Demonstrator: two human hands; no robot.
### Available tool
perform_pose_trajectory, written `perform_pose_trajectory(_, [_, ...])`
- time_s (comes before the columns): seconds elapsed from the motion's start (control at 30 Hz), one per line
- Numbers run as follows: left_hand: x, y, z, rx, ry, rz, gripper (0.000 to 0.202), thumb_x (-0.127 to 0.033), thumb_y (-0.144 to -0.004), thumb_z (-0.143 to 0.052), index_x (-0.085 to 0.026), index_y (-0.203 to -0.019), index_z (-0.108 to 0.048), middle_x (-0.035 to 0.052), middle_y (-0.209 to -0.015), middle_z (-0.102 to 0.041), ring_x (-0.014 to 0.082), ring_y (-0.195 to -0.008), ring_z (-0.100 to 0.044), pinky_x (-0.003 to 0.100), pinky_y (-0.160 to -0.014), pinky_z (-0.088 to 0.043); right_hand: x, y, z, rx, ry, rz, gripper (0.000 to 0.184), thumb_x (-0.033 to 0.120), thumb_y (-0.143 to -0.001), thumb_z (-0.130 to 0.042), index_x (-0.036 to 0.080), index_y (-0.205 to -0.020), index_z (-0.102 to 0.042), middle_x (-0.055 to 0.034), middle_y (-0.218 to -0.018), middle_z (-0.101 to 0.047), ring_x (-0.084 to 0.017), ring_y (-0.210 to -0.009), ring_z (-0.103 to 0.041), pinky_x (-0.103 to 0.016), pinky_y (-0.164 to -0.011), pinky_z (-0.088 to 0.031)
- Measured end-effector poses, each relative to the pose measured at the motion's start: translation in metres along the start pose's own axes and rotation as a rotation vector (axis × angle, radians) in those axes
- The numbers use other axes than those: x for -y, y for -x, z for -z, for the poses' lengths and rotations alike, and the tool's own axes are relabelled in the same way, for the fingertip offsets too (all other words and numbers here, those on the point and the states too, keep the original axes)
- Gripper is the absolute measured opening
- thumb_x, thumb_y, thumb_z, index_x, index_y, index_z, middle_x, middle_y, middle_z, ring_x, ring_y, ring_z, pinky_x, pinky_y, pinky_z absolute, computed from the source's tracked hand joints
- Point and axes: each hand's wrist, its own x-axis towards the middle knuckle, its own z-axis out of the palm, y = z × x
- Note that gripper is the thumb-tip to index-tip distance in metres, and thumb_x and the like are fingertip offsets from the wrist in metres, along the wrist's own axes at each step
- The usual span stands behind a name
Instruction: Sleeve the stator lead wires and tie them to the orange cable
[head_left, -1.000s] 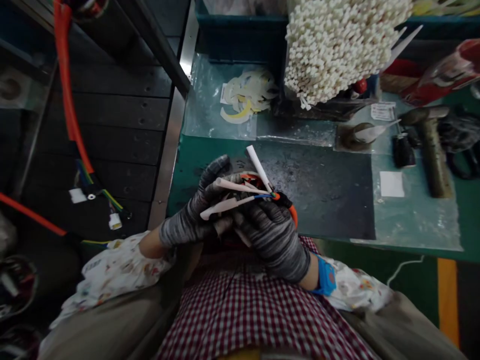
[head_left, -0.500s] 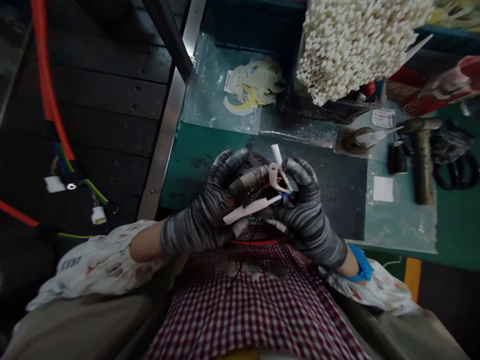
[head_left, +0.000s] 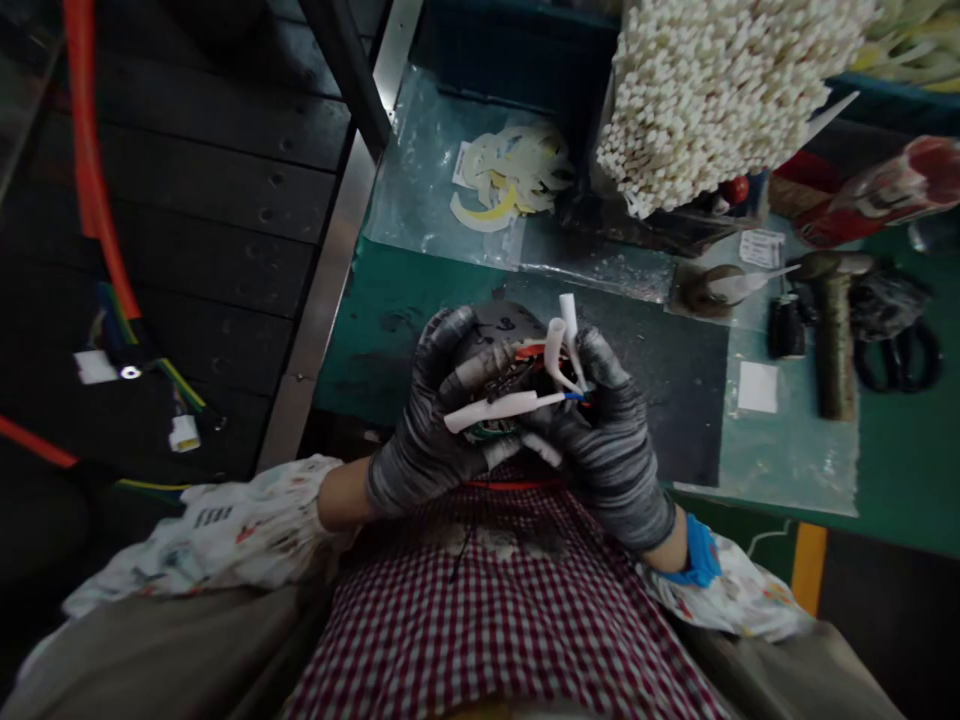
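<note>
Sleeved wires (head_left: 499,405) lie gathered between the person's two gloved hands, at the centre of the view, held over the near edge of a dark mat (head_left: 667,430) on the green worktop (head_left: 375,370). The left hand (head_left: 431,415) comes in from 9 o'clock, its fingers (head_left: 450,335) curled over the bundle. The right hand (head_left: 611,450) comes in from 4 o'clock, its fingers (head_left: 600,355) bent inward to meet them. Both sets are closed around the wires, and the fingertips seem to pinch the thin leads near a short blue wire (head_left: 574,396), though the exact grip is hidden among the strands. Two white sleeves (head_left: 562,330) stand up at 12 o'clock, with red leads (head_left: 530,351) showing beside them.

Work this fine is probably best done with the bundle braced firmly in one hand, leaving the other fingertips free to part single leads without kinking them.

At 1 o'clock, a thick sheaf of white cable ties (head_left: 720,100) rises beyond the mat. Pale crescent offcuts (head_left: 510,180) lie on clear plastic sheeting (head_left: 420,180) at 12 o'clock. A wooden-handled mallet (head_left: 834,340) and black-handled scissors (head_left: 896,355) sit at 3 o'clock. Off the worktop at 9 o'clock, a white connector (head_left: 184,433) and an orange cable (head_left: 86,130) lie against a dark slatted panel (head_left: 210,240).
</note>
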Motion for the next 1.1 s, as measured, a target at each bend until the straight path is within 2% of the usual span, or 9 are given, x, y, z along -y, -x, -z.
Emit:
perform_pose_trajectory(0.07, [0.001,-0.009,-0.001,0.026,-0.034,-0.060,0.070,-0.046,-0.107,-0.067,-0.044,-0.169,-0.034,0.0043,-0.162,-0.062,0.0346,-0.171,-0.032,0.069,-0.140,-0.037,0.005,-0.008,0.012,0.045,0.019,-0.036,0.071,0.041,-0.092,-0.090,0.046,-0.157,-0.061,-0.0043,-0.150,-0.072,-0.033,-0.135,-0.072,-0.059,-0.112,-0.064])
perform_pose_trajectory(0.17, [-0.001,-0.024,-0.002,0.113,-0.100,0.003,0.070,-0.048,-0.100,-0.073,-0.034,-0.164,-0.049,0.0064,-0.164,-0.061,0.0376,-0.169,-0.036,0.068,-0.140,-0.037,0.007,-0.022,0.029,0.066,0.058,-0.025,0.069,0.037,-0.091,-0.091,0.044,-0.154,-0.064,-0.0037,-0.143,-0.075,-0.030,-0.123,-0.077,-0.053,-0.104,-0.069])
perform_pose_trajectory(0.3, [-0.008,-0.039,-0.002,0.216,-0.089,0.001,0.078,-0.034,-0.090,-0.079,-0.033,-0.164,-0.052,0.0034,-0.166,-0.059,0.0363,-0.170,-0.034,0.067,-0.145,-0.027,-0.007,-0.032,0.044,0.148,0.192,0.231,0.040,0.036,-0.082,-0.097,0.035,-0.120,-0.083,-0.0063,-0.146,-0.069,-0.037,-0.134,-0.069,-0.063,-0.112,-0.063])
perform_pose_trajectory(0.4, [-0.011,-0.045,0.001,0.249,-0.062,-0.074,0.082,-0.026,-0.087,-0.077,-0.033,-0.165,-0.052,0.0019,-0.163,-0.062,0.0352,-0.169,-0.036,0.065,-0.146,-0.023,-0.020,-0.033,0.047,0.158,0.295,0.400,0.021,0.037,-0.082,-0.096,0.031,-0.100,-0.086,-0.0072,-0.159,-0.057,-0.043,-0.147,-0.058,-0.074,-0.121,-0.052])
perform_pose_trajectory(0.7, [-0.008,-0.053,0.004,0.258,0.029,-0.080,0.058,-0.026,-0.097,-0.068,-0.031,-0.155,-0.060,0.0017,-0.164,-0.062,0.0330,-0.168,-0.038,0.062,-0.147,-0.019,-0.011,-0.022,0.033,0.096,0.415,0.415,0.027,0.032,-0.099,-0.078,0.035,-0.125,-0.081,-0.0075,-0.168,-0.040,-0.042,-0.145,-0.054,-0.072,-0.119,-0.055])
perform_pose_trajectory(0.8, [0.008,-0.063,0.006,0.188,0.242,-0.078,0.065,-0.030,-0.096,-0.074,-0.028,-0.158,-0.056,0.0070,-0.166,-0.059,0.0358,-0.164,-0.044,0.062,-0.142,-0.031,0.006,-0.039,0.031,0.173,0.462,0.412,0.028,0.026,-0.098,-0.076,0.033,-0.125,-0.082,-0.0110,-0.159,-0.050,-0.043,-0.144,-0.053,-0.072,-0.119,-0.053])
perform_pose_trajectory(0.9, [0.040,-0.081,0.014,0.267,0.441,-0.015,0.076,-0.037,-0.091,-0.083,-0.024,-0.160,-0.054,0.0136,-0.163,-0.061,0.0374,-0.152,-0.058,0.058,-0.131,-0.049,0.016,-0.073,0.028,0.390,0.447,0.449,0.015,0.023,-0.100,-0.074,0.027,-0.110,-0.084,-0.0124,-0.126,-0.070,-0.041,-0.137,-0.057,-0.073,-0.122,-0.048])
perform_pose_trajectory(1.0, [0.075,-0.098,0.022,0.418,0.442,0.048,0.074,-0.051,-0.090,-0.085,-0.026,-0.155,-0.060,0.0134,-0.154,-0.068,0.0373,-0.144,-0.065,0.057,-0.126,-0.054,0.013,-0.108,0.021,0.543,0.356,0.457,0.010,0.020,-0.101,-0.073,0.025,-0.100,-0.082,-0.0074,-0.101,-0.075,-0.035,-0.129,-0.061,-0.068,-0.128,-0.042])
perform_pose_trajectory(1.1, [0.091,-0.097,0.027,0.391,0.336,0.102,0.096,-0.070,-0.089,-0.081,-0.026,-0.166,-0.045,0.0141,-0.147,-0.072,0.0371,-0.131,-0.073,0.059,-0.115,-0.062,0.002,-0.127,0.011,0.507,0.280,0.404,0.006,0.023,-0.100,-0.076,0.025,-0.100,-0.081,-0.0060,-0.110,-0.073,-0.029,-0.121,-0.063,-0.055,-0.124,-0.048])
